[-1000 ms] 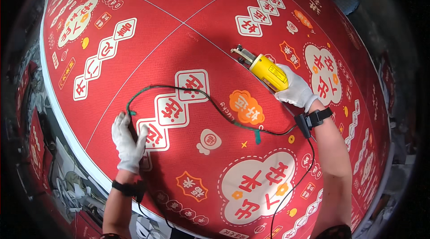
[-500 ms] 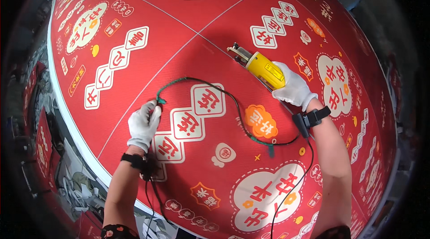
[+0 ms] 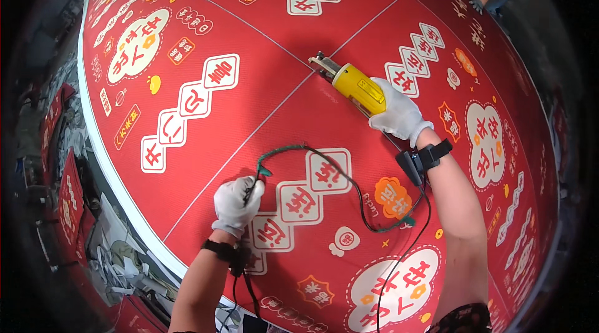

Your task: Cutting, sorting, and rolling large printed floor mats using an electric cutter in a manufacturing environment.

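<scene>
My right hand (image 3: pixel 399 113), in a white glove, is wrapped round the rear of a yellow corded electric cutter (image 3: pixel 359 89). The metal head of the cutter points to the far left, at the place where two pale lines cross on a red printed sheet (image 3: pixel 281 114). Closer to me, my gloved left hand (image 3: pixel 237 205) is closed on a dark power cord (image 3: pixel 357 192), partly wrapped in green tape. The cord loops over the sheet from my left hand toward my right forearm. The cutter's underside is hidden.
White and orange lettered motifs cover the red sheet. Beyond its pale left edge (image 3: pixel 93 121) lie heaped scraps (image 3: pixel 128 270) and red offcuts (image 3: pixel 70 195). At the far right another person's gloved hand (image 3: pixel 477 4) rests on the sheet. A thin black cable (image 3: pixel 399 258) hangs from my right wrist device.
The cutter has moved left across the sheet to the crossing of the pale lines. My left hand still grips the cord. The whole view has shifted, with the sheet now lower and farther right.
</scene>
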Tool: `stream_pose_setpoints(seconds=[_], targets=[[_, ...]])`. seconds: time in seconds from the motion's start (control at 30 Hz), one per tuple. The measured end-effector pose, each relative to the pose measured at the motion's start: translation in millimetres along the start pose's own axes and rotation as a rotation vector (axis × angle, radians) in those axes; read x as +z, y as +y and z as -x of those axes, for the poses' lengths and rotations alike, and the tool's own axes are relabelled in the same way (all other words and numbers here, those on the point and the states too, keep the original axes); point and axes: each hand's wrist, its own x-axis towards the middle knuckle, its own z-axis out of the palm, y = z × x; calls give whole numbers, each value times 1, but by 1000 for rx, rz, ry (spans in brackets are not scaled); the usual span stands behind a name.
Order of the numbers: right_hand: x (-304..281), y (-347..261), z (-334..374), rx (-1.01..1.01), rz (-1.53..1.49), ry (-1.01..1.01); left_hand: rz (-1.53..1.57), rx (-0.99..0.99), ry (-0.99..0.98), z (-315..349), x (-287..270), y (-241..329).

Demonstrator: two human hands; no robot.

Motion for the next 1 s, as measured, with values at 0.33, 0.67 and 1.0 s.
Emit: stream_pose_setpoints(seconds=[0.33, 0.67, 1.0], targets=[[14, -55, -74, 45, -151, -66, 124, 59, -137, -10, -13, -4], [34, -125, -162, 96, -219, -87, 427, 213, -614, -27, -37, -45], [34, -183, -222, 159, -127, -101, -154, 356, 69, -288, -192, -244]])
